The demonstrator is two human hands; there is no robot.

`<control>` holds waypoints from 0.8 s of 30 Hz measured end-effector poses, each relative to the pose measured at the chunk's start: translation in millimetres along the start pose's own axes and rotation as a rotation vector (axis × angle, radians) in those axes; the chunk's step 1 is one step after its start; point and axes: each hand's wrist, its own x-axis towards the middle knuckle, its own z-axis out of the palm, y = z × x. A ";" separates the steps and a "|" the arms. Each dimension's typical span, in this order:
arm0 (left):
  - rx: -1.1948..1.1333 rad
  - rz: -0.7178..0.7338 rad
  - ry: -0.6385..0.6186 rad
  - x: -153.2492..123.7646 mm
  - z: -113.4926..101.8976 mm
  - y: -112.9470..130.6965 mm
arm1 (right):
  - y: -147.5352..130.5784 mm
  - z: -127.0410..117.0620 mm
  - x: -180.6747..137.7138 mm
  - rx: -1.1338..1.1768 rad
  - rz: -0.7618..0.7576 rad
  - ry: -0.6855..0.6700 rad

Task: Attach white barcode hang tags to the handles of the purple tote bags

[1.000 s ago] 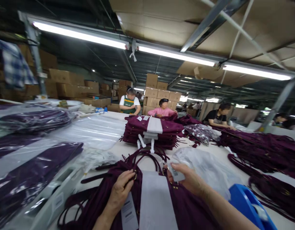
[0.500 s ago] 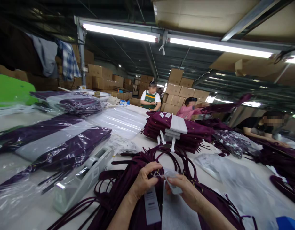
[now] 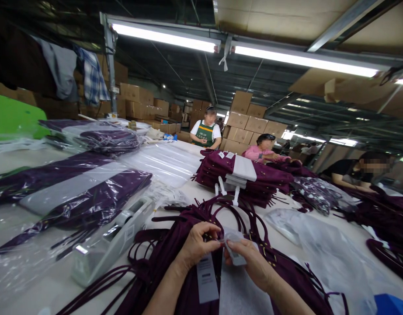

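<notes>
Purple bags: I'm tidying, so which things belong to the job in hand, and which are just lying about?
In hand, apparently:
clear plastic piece in the right hand
purple bag
printed tag

Probably unrelated:
checked cloth
cardboard boxes
green panel

Deep plum colours the bag (image 3: 165, 249) over here, with a whitish paper band (image 3: 245, 288) across it; its tag (image 3: 207, 282) is pale grey with dark print; the stacked bags (image 3: 214, 170) beyond show the same plum; the tabletop (image 3: 185, 191) is off-white; a hung shirt (image 3: 92, 76) is blue-and-white plaid; the panel (image 3: 14, 116) near it, lime green; one co-worker's apron (image 3: 202, 134) is green with orange-yellow stripes, another's sleeve (image 3: 252, 152) pink; the cartons (image 3: 237, 120) back there are brown.
</notes>
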 end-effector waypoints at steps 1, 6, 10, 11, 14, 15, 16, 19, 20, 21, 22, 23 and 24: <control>0.059 0.032 0.008 0.1 1.7 -0.4 | -0.3 1.3 0.4 -0.010 0.000 -0.001; 0.211 0.110 -0.026 0.9 10.0 -6.3 | -1.8 5.1 1.5 -0.050 0.000 -0.009; 0.203 0.096 -0.006 2.7 10.5 -9.0 | 3.3 4.7 1.6 -0.063 0.007 0.018; 0.200 0.084 0.005 2.6 10.0 -8.7 | 5.4 5.0 1.7 -0.051 0.009 0.028; 0.185 0.041 0.025 0.8 8.4 -7.8 | 12.2 7.4 3.9 -0.008 -0.002 0.061; 0.174 0.027 0.029 0.1 7.7 -8.6 | 14.0 8.0 5.6 0.005 -0.006 0.066; 0.159 0.010 0.030 -0.4 6.9 -10.2 | 15.4 8.5 7.5 0.016 -0.002 0.068; 0.089 -0.055 0.054 0.2 3.5 -19.4 | 16.2 9.5 11.4 0.042 0.021 0.107; 0.058 -0.082 0.073 1.1 2.0 -23.0 | 15.5 10.1 11.1 0.043 0.031 0.119; 0.024 -0.112 0.103 2.2 0.4 -26.3 | 14.5 11.0 9.9 0.042 0.037 0.126; -0.010 -0.147 0.138 3.5 -1.3 -29.2 | 13.4 12.0 8.1 0.040 0.045 0.125; -0.042 -0.190 0.187 4.8 -3.1 -31.2 | 12.2 12.9 5.7 0.037 0.050 0.115; -0.066 -0.233 0.246 6.0 -4.8 -32.2 | 10.8 13.6 2.9 0.035 0.055 0.096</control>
